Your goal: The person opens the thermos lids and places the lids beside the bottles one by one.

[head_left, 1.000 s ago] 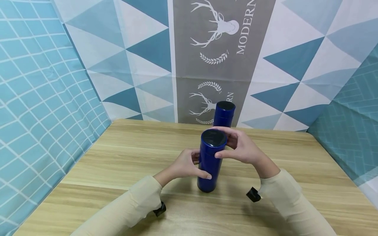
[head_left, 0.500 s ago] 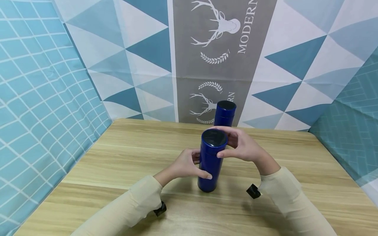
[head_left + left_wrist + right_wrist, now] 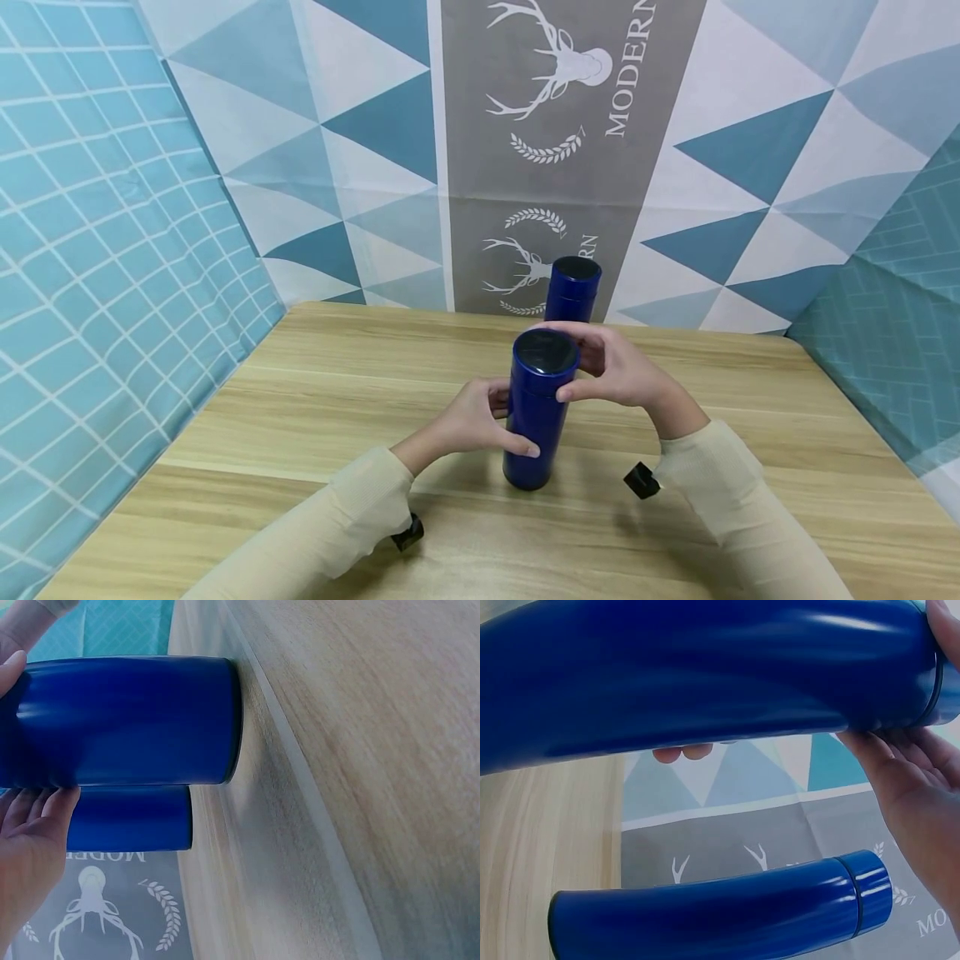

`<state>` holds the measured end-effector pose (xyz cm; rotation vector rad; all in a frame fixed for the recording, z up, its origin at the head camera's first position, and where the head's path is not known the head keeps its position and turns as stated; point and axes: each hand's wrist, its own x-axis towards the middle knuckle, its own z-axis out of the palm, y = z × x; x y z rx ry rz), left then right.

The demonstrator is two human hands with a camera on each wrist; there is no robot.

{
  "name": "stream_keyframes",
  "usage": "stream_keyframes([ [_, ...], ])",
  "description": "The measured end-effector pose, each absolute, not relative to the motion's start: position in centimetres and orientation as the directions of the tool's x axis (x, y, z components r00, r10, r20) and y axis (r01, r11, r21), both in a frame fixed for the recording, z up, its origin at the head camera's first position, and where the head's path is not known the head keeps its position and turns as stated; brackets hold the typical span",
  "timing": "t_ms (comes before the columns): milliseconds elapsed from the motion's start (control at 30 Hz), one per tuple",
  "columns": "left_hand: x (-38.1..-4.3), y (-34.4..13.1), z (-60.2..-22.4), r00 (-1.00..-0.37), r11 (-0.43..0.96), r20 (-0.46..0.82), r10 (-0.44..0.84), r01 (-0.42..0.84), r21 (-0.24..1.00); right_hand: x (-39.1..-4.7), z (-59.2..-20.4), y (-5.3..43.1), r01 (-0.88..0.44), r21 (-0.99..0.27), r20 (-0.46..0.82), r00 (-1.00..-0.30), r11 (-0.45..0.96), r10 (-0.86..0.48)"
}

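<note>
A dark blue thermos bottle (image 3: 534, 417) with a glossy black lid top stands upright, leaning slightly, in front of me. My left hand (image 3: 468, 421) grips its lower body, thumb across the near side and fingers behind. My right hand (image 3: 611, 371) holds the lid end, its thumb on the front just below the top. Left-hand fingertips (image 3: 682, 752) show beyond the body in the right wrist view, where a dark seam rings the neck. Whether the base touches the table is hard to tell.
Behind stands a second, similar blue bottle (image 3: 572, 292), partly hidden by the right hand. Both are over a wood-grain table (image 3: 337, 400). A patterned cloth backdrop (image 3: 382, 167) rises at the table's far edge, and blue tiled-print cloth (image 3: 105, 250) hangs at the left.
My right thumb has shifted slightly rightward across the front of the lid end, and the right wrist has turned a little. The left hand keeps its grip; the bottle has hardly moved.
</note>
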<state>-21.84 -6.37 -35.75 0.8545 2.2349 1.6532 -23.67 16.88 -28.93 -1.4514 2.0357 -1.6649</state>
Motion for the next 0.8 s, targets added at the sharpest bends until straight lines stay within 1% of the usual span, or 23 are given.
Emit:
stream_keyframes([
  [267,-21.8,-6.4,-35.7,-0.797,0.183,0.153,0.584,0.313,0.932,-24.2,-29.1,16.9,-0.564,-0.813,0.454,-0.465,-0.141,-0.760],
  [367,-21.7,-6.4,-35.6,-0.792,0.170,0.154,0.591,0.310,0.935,-24.2,-29.1,16.8,-0.544,-0.824,0.450,-0.464,-0.155,-0.763],
  [433,-21.7,-6.5,-35.6,-0.789,0.166,0.158,0.593,0.312,0.936,-24.2,-29.3,16.7,-0.521,-0.837,0.447,-0.476,-0.166,-0.758],
  [667,-21.7,-6.5,-35.7,-0.792,0.167,0.163,0.588,0.316,0.934,-24.3,-30.2,16.5,-0.447,-0.859,0.467,-0.488,-0.248,-0.737],
  [800,-21.7,-6.4,-35.7,-0.796,0.172,0.163,0.583,0.317,0.933,-24.1,-30.2,16.4,-0.435,-0.865,0.463,-0.497,-0.251,-0.734],
])
